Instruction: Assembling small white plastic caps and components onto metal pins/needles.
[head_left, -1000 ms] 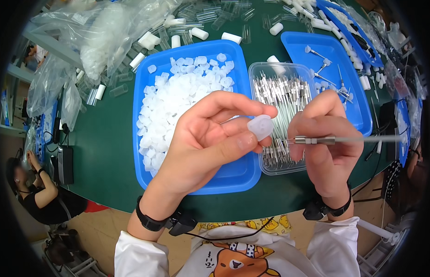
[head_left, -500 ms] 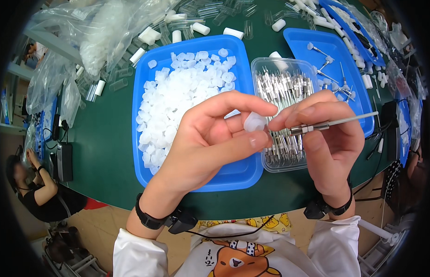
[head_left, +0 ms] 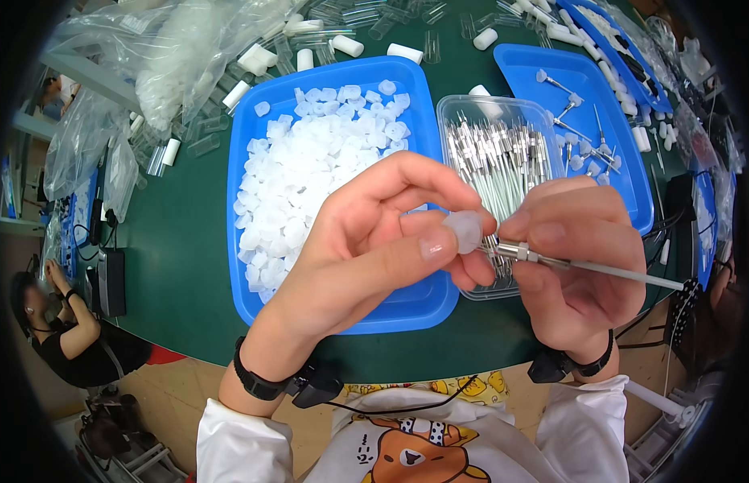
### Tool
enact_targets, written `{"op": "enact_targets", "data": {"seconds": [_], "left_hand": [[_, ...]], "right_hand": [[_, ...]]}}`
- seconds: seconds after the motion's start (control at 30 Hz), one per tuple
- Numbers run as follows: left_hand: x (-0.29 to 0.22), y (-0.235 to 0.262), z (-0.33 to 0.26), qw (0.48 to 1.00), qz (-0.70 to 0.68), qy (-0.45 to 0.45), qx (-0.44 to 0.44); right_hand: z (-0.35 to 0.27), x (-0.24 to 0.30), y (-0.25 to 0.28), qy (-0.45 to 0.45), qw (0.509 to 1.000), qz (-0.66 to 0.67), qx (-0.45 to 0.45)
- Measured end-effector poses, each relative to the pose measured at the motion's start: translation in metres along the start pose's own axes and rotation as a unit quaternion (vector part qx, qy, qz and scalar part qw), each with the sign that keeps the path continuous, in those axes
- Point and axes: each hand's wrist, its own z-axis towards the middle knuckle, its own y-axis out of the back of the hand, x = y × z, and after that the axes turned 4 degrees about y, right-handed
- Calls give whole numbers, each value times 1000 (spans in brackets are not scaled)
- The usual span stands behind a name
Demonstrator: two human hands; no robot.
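left hand [head_left: 366, 241] pinches the cap [head_left: 465, 231] above the blue tray [head_left: 407, 310] — right hand [head_left: 580, 249] grips the pin [head_left: 584, 266], tip at the cap's mouth. best keep it straight, push gently — no wobble.

Head view: looks steeply down from your head, close over your hands [head_left: 471, 258] and the green table [head_left: 181, 241].
Second view: none supplied.

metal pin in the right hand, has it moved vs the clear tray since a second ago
Yes. The metal pin lay apart from the white cap over the clear tray; now its tip has shifted left and meets the cap held by the left hand.
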Motion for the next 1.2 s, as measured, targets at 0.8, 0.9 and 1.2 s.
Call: {"op": "enact_targets", "data": {"seconds": [0.8, 0.9, 1.2], "left_hand": [[3, -4, 2, 998, -61, -19, -3], [2, -4, 0, 999, -42, -7, -17], [8, 1, 3, 998, -14, -56, 11]], "right_hand": [[5, 5, 9, 50, 996, -49, 55], [4, 5, 8, 48, 996, -57, 54], [4, 8, 9, 46, 993, -90, 62]]}}
